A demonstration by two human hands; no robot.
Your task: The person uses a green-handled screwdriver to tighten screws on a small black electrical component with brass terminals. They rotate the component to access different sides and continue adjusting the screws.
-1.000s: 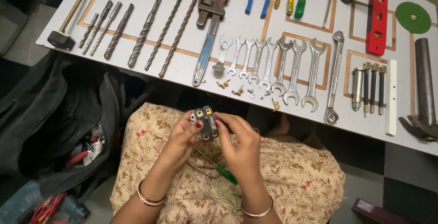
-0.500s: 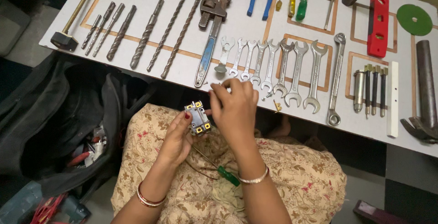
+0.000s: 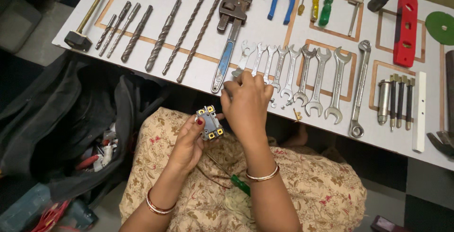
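Right hand [image 3: 246,104] has left the lap and now reaches up to the near edge of the counter [image 3: 156,5], fingertips pinched narrow among the small loose screws and brass bits [image 3: 297,114] lying below the row of spanners [image 3: 302,78]. A second ago both hands were closed round the switch block together. Whether the pinch already has a piece in it cannot be told; the fingers hide it.

Left hand [image 3: 191,140] alone holds the switch block [image 3: 209,122], gripped by thumb and fingers at centre frame, above the lap and just off the counter edge. Reads as a pause in the fitting work to fetch a small part.

Materials: switch block is dark moulded plastic, boxy, with yellow brass terminals at its corners. Thin reddish wire [image 3: 213,166] trails down to a green-handled screwdriver [image 3: 240,184] lying on the floral cloth of the lap. Spanners are bright polished steel, open-ended. Upper left: long twisted drill bits [image 3: 189,31], dull grey. Pipe wrench [image 3: 229,38], rusty head, blue handle. Black tool bag [image 3: 71,132] gapes at left.
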